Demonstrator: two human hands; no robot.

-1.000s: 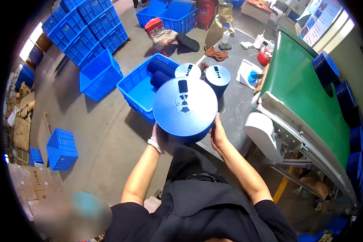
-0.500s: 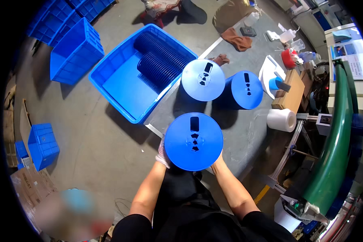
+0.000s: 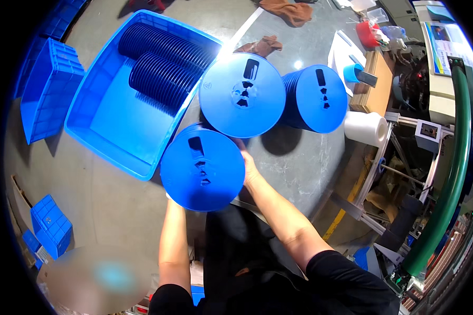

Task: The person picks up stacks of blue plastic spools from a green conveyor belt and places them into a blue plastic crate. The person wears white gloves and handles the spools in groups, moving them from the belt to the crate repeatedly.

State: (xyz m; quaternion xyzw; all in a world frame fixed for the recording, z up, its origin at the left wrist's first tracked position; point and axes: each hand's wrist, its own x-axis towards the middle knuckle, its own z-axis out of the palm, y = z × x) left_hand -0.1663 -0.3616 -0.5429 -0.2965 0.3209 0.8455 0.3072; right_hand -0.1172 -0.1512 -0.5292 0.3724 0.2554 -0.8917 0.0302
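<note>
Between my two hands is a stack of round blue plastic reels (image 3: 203, 170), its top disc facing up with one long slot and several small cut-outs. Most of my left hand (image 3: 168, 196) is hidden under the stack's left side; a bit of white glove shows. My right hand (image 3: 249, 164) curls round the stack's right side, its fingertips hidden. Just beyond stand two more reel stacks on the grey table: a nearer, larger-looking one (image 3: 242, 113) and one to its right (image 3: 322, 100). Left of them, a large blue tub (image 3: 115, 149) holds two rows of reels (image 3: 160, 81) lying on edge.
On the grey table (image 3: 294, 168) lie brown cloths (image 3: 288, 11), a white roll (image 3: 366, 128), a light blue cup (image 3: 352, 72) and a red container (image 3: 369, 34). A metal frame and a curved green tube (image 3: 452, 178) stand at the right. Blue crates (image 3: 50, 89) are at the left.
My hands have carried the held reel stack to the left, nearer the tub's near right edge. The view has shifted, so the tub and the standing stacks look larger.
</note>
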